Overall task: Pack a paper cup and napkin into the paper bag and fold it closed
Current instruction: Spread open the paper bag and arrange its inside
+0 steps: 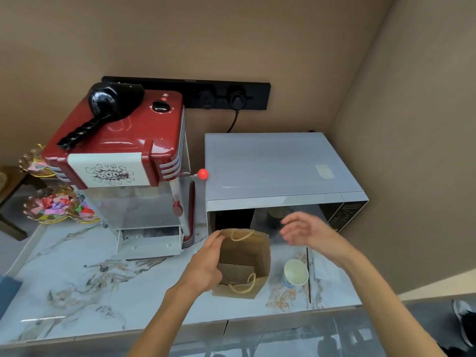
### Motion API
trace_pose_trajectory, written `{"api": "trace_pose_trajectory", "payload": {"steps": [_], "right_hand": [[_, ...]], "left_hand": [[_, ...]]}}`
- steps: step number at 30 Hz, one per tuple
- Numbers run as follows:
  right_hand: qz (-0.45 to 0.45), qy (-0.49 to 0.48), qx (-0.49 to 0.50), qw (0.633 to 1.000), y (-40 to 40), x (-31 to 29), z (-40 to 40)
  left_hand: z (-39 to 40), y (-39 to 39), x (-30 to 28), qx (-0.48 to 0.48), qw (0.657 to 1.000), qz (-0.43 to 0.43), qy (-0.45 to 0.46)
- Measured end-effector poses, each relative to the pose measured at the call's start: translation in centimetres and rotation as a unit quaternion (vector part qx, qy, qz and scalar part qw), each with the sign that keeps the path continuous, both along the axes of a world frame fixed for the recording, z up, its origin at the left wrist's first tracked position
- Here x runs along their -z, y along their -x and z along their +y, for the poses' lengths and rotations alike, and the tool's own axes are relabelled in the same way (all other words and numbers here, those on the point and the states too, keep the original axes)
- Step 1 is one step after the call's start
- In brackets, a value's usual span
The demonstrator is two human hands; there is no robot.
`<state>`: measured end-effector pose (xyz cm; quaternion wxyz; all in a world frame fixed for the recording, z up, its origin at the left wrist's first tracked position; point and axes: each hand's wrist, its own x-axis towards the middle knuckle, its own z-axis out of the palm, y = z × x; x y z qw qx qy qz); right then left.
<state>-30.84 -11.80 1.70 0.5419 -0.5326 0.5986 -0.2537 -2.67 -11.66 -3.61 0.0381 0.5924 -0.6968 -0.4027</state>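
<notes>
A brown paper bag (244, 256) with twine handles stands open on the marble counter, in front of the microwave. My left hand (206, 264) grips the bag's left edge near the top. My right hand (306, 229) hovers above and to the right of the bag, fingers spread, holding nothing. A white paper cup (295, 273) stands upright on the counter just right of the bag, below my right forearm. A pale napkin (322, 266) lies flat on the counter right of the cup, partly hidden by my arm.
A grey microwave (278, 166) sits behind the bag. A red popcorn machine (123, 155) stands to the left, its red knob (203, 173) jutting right. Dishes of coloured wrappers (56, 204) sit far left. The counter's front edge (180, 328) runs below the bag.
</notes>
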Motion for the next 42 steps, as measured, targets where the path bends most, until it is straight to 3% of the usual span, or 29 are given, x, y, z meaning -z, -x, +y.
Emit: {"api": "trace_pose_trajectory", "payload": {"steps": [3,5,7,11,14,20,24,28,35,42], "right_hand": [[0.281,-0.062,-0.094,0.953,1.3,6.3,-0.4],[0.383,-0.122,-0.139,0.905,1.7,10.2,-0.1],[0.431,-0.149,-0.147,0.878,1.8,13.3,0.6],[0.43,-0.12,-0.116,0.887,1.6,16.0,2.0],[0.412,-0.08,-0.089,0.903,1.7,14.8,2.1],[0.293,0.053,-0.018,0.954,3.4,5.1,1.9],[0.233,0.143,-0.027,0.962,2.1,-2.6,2.9],[0.196,0.137,-0.076,0.968,-1.0,-5.8,3.1],[0.387,0.108,-0.255,0.88,-7.8,-2.2,1.7],[0.465,0.036,-0.335,0.818,-11.6,2.3,-1.6]], "left_hand": [[0.0,0.4,-0.1,-0.011,1.0,0.005,-0.006],[0.1,0.7,0.0,-0.016,1.0,0.008,-0.007],[0.2,1.0,0.0,-0.022,1.0,0.009,-0.006],[0.5,1.4,-0.5,-0.029,1.0,0.007,-0.002],[0.5,1.5,-0.6,-0.033,0.999,0.016,-0.006],[0.7,1.8,-0.6,-0.033,0.999,0.025,-0.003],[0.7,2.1,-0.5,-0.036,0.999,0.038,-0.002],[0.6,2.3,-0.5,-0.043,0.999,0.028,0.002],[0.5,2.5,-0.1,-0.024,0.999,0.041,0.013],[0.9,2.8,0.7,-0.002,0.998,0.068,0.014]]}}
